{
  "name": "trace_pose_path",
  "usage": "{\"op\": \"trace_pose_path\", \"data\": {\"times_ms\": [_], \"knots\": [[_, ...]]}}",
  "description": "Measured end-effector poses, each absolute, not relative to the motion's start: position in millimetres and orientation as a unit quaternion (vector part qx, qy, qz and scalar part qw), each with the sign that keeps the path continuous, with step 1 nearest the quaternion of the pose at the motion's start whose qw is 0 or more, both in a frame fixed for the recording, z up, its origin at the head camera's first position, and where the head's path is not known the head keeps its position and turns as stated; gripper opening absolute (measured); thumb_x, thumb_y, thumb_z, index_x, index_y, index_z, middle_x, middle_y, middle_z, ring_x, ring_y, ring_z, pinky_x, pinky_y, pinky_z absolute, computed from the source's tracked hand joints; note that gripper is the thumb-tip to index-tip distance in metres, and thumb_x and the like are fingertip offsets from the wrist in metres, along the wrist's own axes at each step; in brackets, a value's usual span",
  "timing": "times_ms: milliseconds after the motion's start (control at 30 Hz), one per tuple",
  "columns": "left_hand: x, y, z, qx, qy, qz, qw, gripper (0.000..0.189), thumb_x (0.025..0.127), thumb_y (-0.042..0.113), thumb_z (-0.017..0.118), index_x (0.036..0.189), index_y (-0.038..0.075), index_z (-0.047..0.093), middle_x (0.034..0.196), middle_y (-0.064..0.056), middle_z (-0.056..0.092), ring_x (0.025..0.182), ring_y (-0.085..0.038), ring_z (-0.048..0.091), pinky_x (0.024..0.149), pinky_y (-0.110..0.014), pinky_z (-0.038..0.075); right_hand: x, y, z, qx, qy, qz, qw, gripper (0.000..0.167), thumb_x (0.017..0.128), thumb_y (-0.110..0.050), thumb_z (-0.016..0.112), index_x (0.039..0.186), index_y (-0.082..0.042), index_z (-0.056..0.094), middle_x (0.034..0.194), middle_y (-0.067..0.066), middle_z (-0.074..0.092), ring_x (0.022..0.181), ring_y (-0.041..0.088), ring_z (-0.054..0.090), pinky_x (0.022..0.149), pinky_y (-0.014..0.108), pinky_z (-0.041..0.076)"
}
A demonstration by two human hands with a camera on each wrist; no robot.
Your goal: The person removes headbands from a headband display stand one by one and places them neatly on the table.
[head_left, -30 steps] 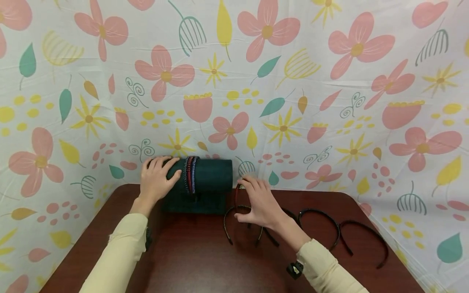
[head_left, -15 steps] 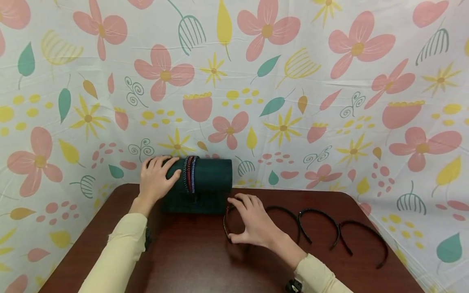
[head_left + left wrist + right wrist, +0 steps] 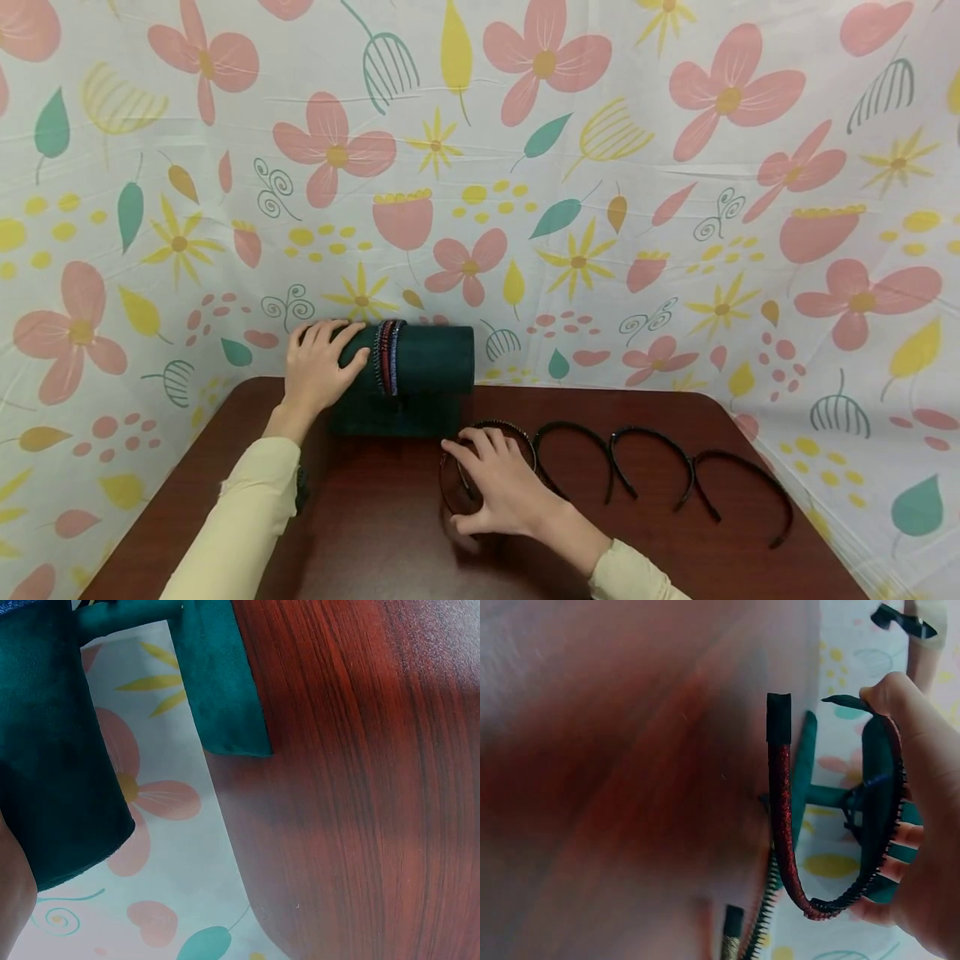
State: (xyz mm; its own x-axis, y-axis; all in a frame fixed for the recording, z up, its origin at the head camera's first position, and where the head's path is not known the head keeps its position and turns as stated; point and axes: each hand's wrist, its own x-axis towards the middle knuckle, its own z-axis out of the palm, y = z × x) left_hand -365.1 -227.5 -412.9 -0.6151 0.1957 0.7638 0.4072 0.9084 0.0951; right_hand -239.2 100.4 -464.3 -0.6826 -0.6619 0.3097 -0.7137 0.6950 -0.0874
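My left hand (image 3: 318, 367) grips the left end of a dark teal velvet headband stand (image 3: 438, 358), thumb on its front and fingers over its top. Several beaded headbands (image 3: 387, 358), red and blue among them, ring the middle of its roll. In front and to the right, my right hand (image 3: 506, 492) holds a glittery red headband (image 3: 781, 802) with black tips by one side. The right wrist view shows the thumb at one tip and the fingers along the toothed outer side; the other arm of the band stands free.
A studded headband (image 3: 504, 423) lies beside the right hand, partly covered by it. Three dark headbands (image 3: 573, 425) form a row to the right on the reddish-brown wooden table (image 3: 360, 533). A flowered cloth (image 3: 585, 192) hangs close behind.
My right hand has brought the red headband down from beside the stand's right end toward the front of the table, uncovering the dark headbands. The left hand stays on the stand.
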Motion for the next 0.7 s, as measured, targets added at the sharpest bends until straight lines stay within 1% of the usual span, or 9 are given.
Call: {"op": "trace_pose_path", "data": {"times_ms": [200, 367, 467, 600, 700], "knots": [[-365.1, -227.6, -412.7, -0.169, -0.891, -0.130, 0.402, 0.048, 0.091, 0.048, 0.059, 0.133, 0.024, 0.064, 0.130, -0.012, 0.062, 0.122, -0.034, 0.054, 0.111, -0.058, 0.031, -230.9, 97.1, -474.4, 0.397, -0.911, 0.085, 0.073, 0.090, 0.077, -0.058, 0.071, 0.154, -0.028, 0.034, 0.149, 0.006, 0.038, 0.129, 0.024, 0.040, 0.096, 0.055, 0.045], [-365.0, -228.1, -412.9, -0.168, -0.891, -0.131, 0.401, 0.048, 0.091, 0.049, 0.058, 0.132, 0.024, 0.064, 0.131, -0.012, 0.062, 0.122, -0.034, 0.053, 0.112, -0.057, 0.030, -228.9, 97.2, -479.2, 0.416, -0.905, 0.085, -0.011, 0.086, 0.080, -0.060, 0.070, 0.153, -0.029, 0.036, 0.148, 0.003, 0.039, 0.125, 0.020, 0.041, 0.092, 0.052, 0.046], [-364.6, -227.9, -412.4, -0.168, -0.891, -0.133, 0.400, 0.048, 0.091, 0.048, 0.058, 0.132, 0.024, 0.064, 0.131, -0.012, 0.062, 0.122, -0.034, 0.053, 0.112, -0.057, 0.030, -227.5, 97.9, -480.8, 0.424, -0.900, 0.090, -0.053, 0.084, 0.081, -0.063, 0.069, 0.152, -0.032, 0.037, 0.147, -0.001, 0.039, 0.122, 0.016, 0.041, 0.089, 0.045, 0.046], [-364.8, -227.3, -412.0, -0.167, -0.892, -0.134, 0.398, 0.048, 0.091, 0.048, 0.058, 0.132, 0.024, 0.064, 0.131, -0.012, 0.062, 0.122, -0.034, 0.053, 0.112, -0.057, 0.029, -225.3, 98.1, -481.9, 0.430, -0.894, 0.100, -0.083, 0.081, 0.082, -0.065, 0.067, 0.151, -0.035, 0.038, 0.144, -0.005, 0.039, 0.116, 0.011, 0.040, 0.086, 0.040, 0.044], [-364.7, -227.6, -412.1, -0.166, -0.893, -0.134, 0.396, 0.048, 0.091, 0.048, 0.059, 0.132, 0.024, 0.064, 0.131, -0.012, 0.062, 0.122, -0.034, 0.053, 0.112, -0.057, 0.029, -224.6, 97.3, -482.5, 0.433, -0.891, 0.097, -0.093, 0.079, 0.082, -0.066, 0.067, 0.150, -0.036, 0.038, 0.143, -0.007, 0.040, 0.114, 0.010, 0.040, 0.086, 0.041, 0.045]]}}
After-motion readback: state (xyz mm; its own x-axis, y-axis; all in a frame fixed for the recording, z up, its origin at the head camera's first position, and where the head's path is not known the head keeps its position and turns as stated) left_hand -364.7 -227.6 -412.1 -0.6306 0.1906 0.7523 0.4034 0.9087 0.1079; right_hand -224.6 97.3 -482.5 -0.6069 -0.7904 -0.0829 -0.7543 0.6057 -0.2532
